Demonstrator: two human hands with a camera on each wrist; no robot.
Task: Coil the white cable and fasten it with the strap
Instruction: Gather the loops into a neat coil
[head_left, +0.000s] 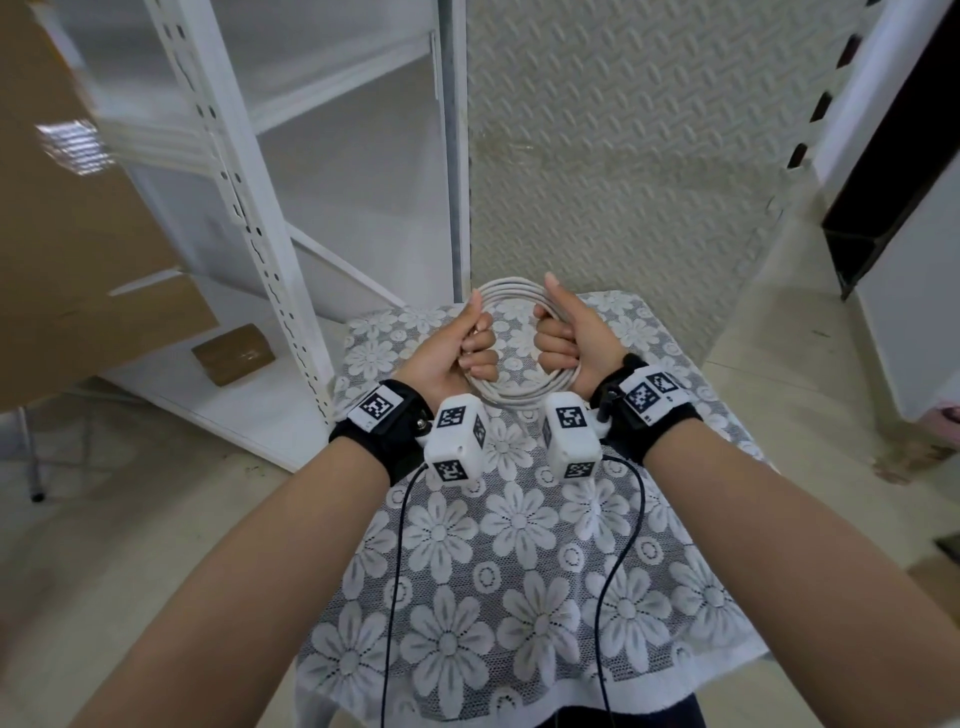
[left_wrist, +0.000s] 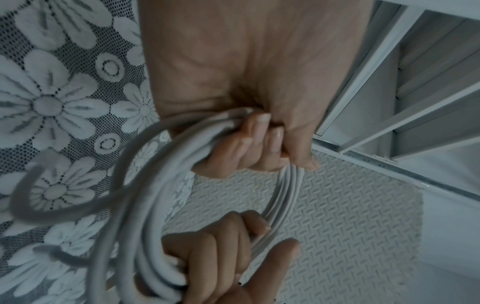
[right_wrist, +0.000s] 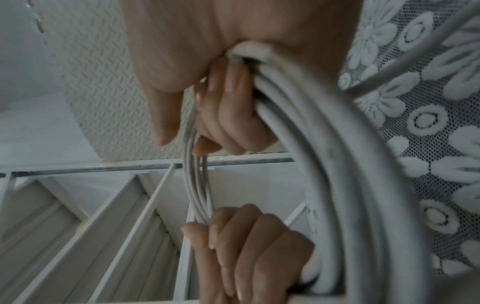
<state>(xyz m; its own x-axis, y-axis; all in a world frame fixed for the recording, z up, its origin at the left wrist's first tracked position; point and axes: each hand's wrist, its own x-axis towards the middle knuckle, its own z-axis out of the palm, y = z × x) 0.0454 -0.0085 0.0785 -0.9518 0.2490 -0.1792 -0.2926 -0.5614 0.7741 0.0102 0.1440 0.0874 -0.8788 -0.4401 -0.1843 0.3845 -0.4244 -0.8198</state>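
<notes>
The white cable is wound into a round coil of several loops, held upright above the far end of the table. My left hand grips the coil's left side with curled fingers, thumb up. On the opposite side my right hand grips it the same way, fingers wrapped round the strands. In the left wrist view a loose cable end curls out below the coil. A white fuzzy band, possibly the strap, shows at my right palm, around the strands.
A small table with a white flower lace cloth lies under my arms. White metal shelving and cardboard boxes stand to the left. Behind the table is a textured white panel. Dark furniture stands at the right.
</notes>
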